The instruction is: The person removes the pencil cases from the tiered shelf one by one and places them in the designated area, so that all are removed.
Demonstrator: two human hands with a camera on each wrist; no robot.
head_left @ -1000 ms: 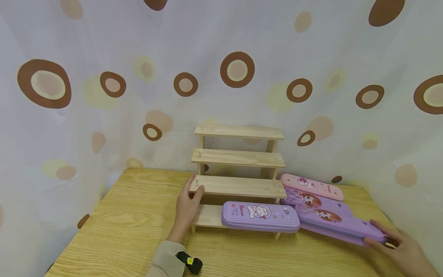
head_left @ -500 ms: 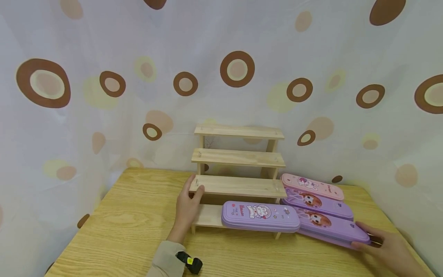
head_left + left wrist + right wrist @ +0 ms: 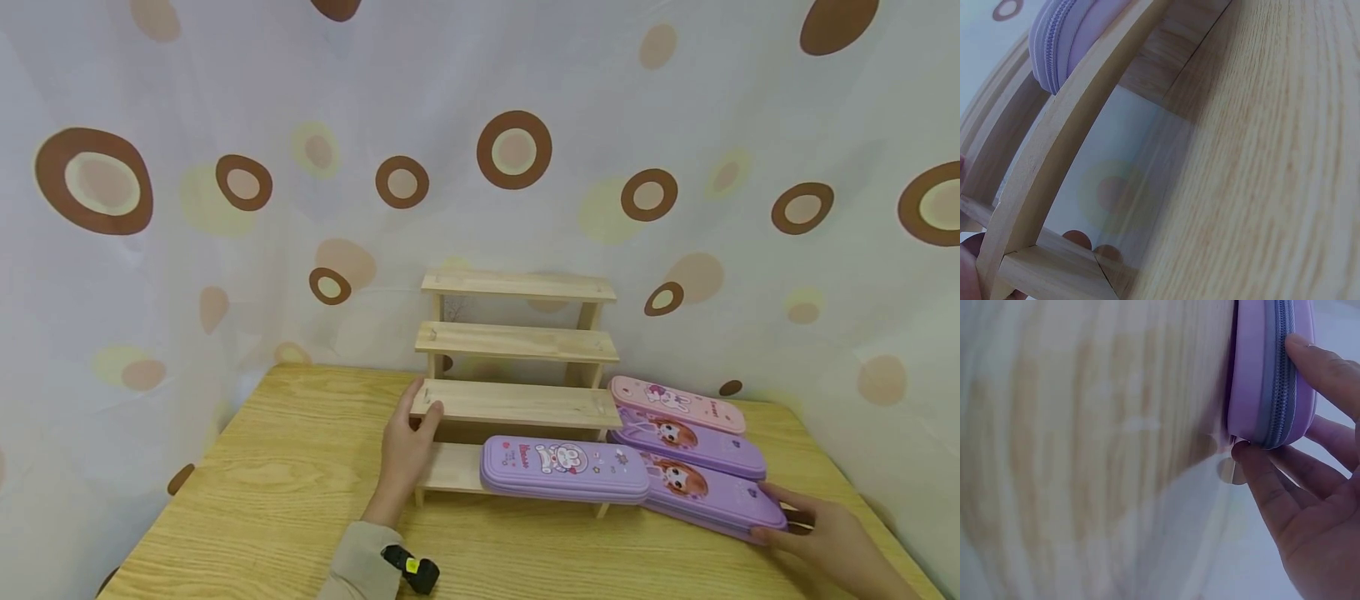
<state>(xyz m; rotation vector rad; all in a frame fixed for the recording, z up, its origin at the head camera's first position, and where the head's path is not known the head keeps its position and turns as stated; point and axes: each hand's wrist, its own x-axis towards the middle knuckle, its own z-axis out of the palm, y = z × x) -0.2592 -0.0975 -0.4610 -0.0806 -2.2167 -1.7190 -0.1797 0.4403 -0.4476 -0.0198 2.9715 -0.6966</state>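
Head view: left grip (image 3: 405,448) clamps shelf (image 3: 517,402), right grip (image 3: 823,535) pinches partly hidden purple case (image 3: 718,500).

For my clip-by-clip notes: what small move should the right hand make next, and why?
Probably the right hand should relax its pinch and release the nearer girl-print case: it sits roughly alongside the other girl-print case, and the right wrist view shows its underside close to the tabletop.

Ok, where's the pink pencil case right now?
In the head view, the pink pencil case lies right of the wooden rack, just behind a purple case.
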